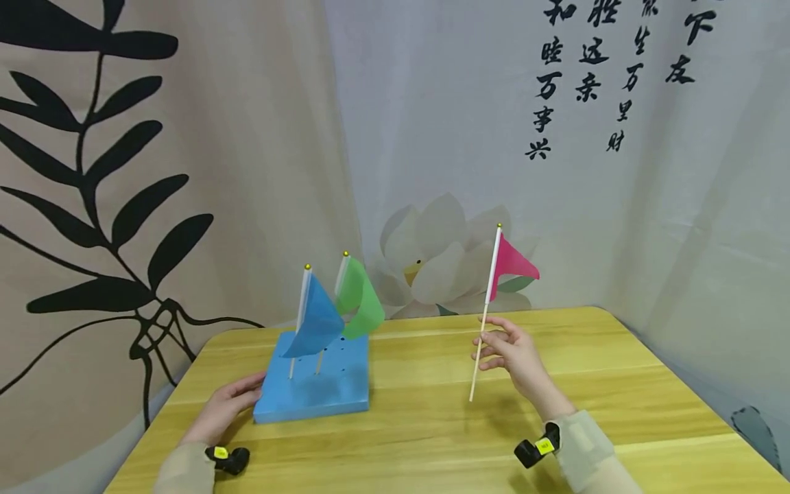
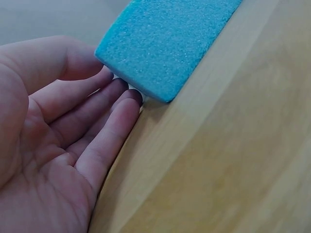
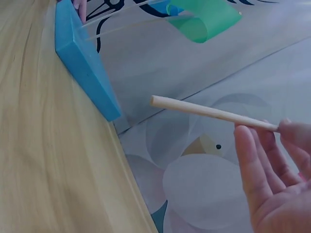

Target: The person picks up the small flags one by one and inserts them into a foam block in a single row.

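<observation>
My right hand [image 1: 507, 351] pinches the wooden stick of a small pink flag [image 1: 511, 262] between thumb and fingers. The flag stands nearly upright above the table, and the bare lower end of its stick [image 3: 194, 108] points free of the hand. At the left, a blue foam block [image 1: 311, 401] with small holes lies on the table. A blue flag [image 1: 316, 317] and a green flag [image 1: 361, 298] are stuck upright in it. My left hand [image 1: 223, 408] rests at the block's left edge, thumb and loosely extended fingertips [image 2: 127, 114] against its side.
The yellow wood-grain table [image 1: 432, 439] ends at a far edge close behind the block. Behind it hangs a pale curtain [image 1: 265, 137] printed with black leaves, a lotus and writing. Each wrist carries a small black camera [image 1: 537, 446].
</observation>
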A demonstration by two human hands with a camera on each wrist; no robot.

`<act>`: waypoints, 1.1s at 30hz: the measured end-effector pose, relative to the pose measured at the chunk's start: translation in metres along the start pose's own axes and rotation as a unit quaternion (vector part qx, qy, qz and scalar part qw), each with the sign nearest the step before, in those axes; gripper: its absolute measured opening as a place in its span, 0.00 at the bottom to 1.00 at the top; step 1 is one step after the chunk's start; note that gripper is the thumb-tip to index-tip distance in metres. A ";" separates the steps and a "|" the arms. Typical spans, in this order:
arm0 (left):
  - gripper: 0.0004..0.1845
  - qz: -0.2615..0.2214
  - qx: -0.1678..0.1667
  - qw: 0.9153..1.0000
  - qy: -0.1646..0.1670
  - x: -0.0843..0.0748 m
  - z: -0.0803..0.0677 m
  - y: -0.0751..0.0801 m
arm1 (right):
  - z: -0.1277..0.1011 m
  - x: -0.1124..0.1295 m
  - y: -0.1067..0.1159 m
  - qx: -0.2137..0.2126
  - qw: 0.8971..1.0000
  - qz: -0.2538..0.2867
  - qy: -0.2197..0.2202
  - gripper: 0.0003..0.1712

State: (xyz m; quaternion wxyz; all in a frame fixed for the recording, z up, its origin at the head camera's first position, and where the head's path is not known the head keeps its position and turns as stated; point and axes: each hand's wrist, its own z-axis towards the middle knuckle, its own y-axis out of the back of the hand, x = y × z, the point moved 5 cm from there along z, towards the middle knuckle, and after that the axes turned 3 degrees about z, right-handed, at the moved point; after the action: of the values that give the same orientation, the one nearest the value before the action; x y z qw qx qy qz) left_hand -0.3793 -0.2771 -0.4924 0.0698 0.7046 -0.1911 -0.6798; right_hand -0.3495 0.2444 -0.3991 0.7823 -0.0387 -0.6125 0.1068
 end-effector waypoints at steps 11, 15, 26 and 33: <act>0.33 -0.003 -0.005 1.000 -0.009 0.000 -0.001 0.004 | 0.001 0.002 -0.015 0.006 1.000 0.016 0.021 0.14; 0.34 0.008 0.001 1.000 -0.010 -0.002 0.000 0.003 | 0.003 -0.005 -0.021 -0.006 1.000 0.015 0.015 0.14; 0.31 0.001 -0.002 0.999 -0.033 -0.009 0.007 0.004 | 0.032 -0.021 -0.065 -0.011 1.000 0.012 0.022 0.16; 0.32 -0.010 0.004 1.000 -0.025 0.000 0.002 0.002 | 0.043 -0.032 -0.096 -0.008 0.999 0.027 0.032 0.13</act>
State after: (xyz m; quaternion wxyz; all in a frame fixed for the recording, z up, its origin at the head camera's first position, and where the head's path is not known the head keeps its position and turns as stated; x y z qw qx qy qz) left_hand -0.3820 -0.2787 -0.4921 0.0558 0.6893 -0.1887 -0.6973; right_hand -0.3870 0.1412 -0.4006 0.7981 -0.0649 -0.5865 0.1216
